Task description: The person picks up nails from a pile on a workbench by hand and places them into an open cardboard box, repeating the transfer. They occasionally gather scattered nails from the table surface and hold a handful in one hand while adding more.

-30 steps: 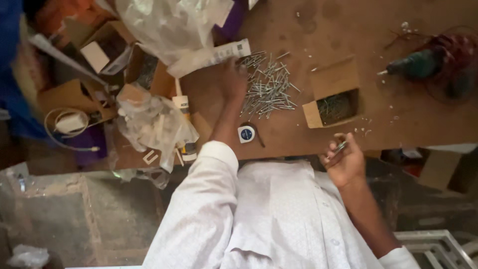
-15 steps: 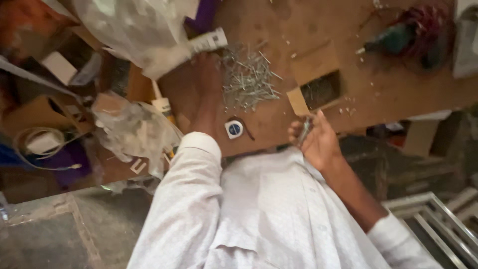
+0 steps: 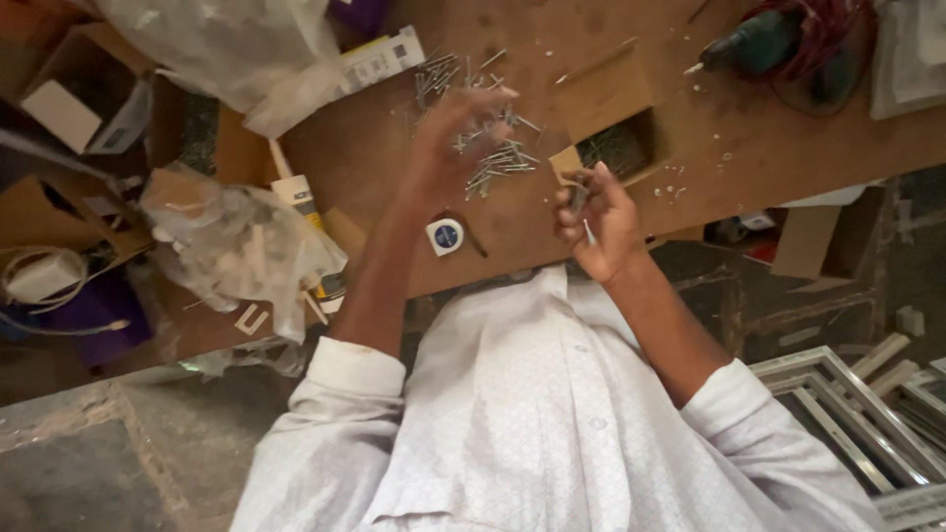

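A loose pile of silver screws [image 3: 498, 158] lies on the brown wooden tabletop [image 3: 374, 158]. My left hand [image 3: 455, 133] hovers over the pile, blurred, with its fingers spread and their tips down among the screws. My right hand [image 3: 596, 219] is at the table's near edge, closed on a few screws, one of which sticks out below the fingers. Just beyond it sits a small open cardboard box [image 3: 616, 138] with more screws inside. A small round blue-and-white tape measure [image 3: 445, 236] rests between my two forearms.
A green power drill [image 3: 759, 41] with a red cable lies at the far right. Crumpled plastic bags [image 3: 236, 246], a sealant tube [image 3: 301, 202] and open cardboard boxes [image 3: 59, 108] crowd the left. Metal frames [image 3: 867, 414] lie on the floor at the lower right.
My left hand has lifted from flat on the pile to hovering over it. My right hand has risen from below the table edge toward the small box, still holding screws.
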Demonstrator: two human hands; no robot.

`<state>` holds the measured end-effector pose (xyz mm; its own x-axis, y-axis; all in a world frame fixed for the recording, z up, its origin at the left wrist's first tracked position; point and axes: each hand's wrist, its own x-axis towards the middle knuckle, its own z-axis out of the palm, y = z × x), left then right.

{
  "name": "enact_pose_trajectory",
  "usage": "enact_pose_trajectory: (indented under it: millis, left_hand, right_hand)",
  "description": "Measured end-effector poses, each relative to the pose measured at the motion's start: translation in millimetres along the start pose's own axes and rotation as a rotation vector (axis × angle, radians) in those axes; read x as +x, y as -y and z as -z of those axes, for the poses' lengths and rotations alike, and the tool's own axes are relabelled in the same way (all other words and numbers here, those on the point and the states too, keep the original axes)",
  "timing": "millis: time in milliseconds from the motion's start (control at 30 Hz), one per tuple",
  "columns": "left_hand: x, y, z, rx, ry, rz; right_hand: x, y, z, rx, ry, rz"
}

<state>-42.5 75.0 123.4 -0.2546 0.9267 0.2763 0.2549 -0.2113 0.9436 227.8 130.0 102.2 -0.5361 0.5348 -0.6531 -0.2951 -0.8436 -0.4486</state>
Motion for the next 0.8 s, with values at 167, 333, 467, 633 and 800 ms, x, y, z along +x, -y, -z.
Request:
enact_pose_trajectory:
  millis: [167,333,467,633,800]
  left_hand:
    - [-33.4,83.5,47.9,0.147,-0.377,0.336]
    - [-60.2,127.0,47.7,0.470,-0.142,0.563]
    - [-64.6,119.1,23.8,0.405,-0.152,0.733]
    - [-60.4,97.3,17.6,0.591,-0.114,0.729]
    - [-62.4,95.9,9.3,0.631,-0.134,0.608]
  right_hand:
    - [-1.1,-23.3,18.4,-0.054,-0.096,-0.035]
    - [-25.5,-61.0,12.0,-0.191,-0.183,-0.332]
    - [-24.5,-31.6,20.7,-0.053,-0.190,-0.085]
    - [-23.9,-52.4,33.2,-0.136,-0.180,-0.258]
    - [-20.9,-54.1,34.5,-0.166,-0.195,-0.212]
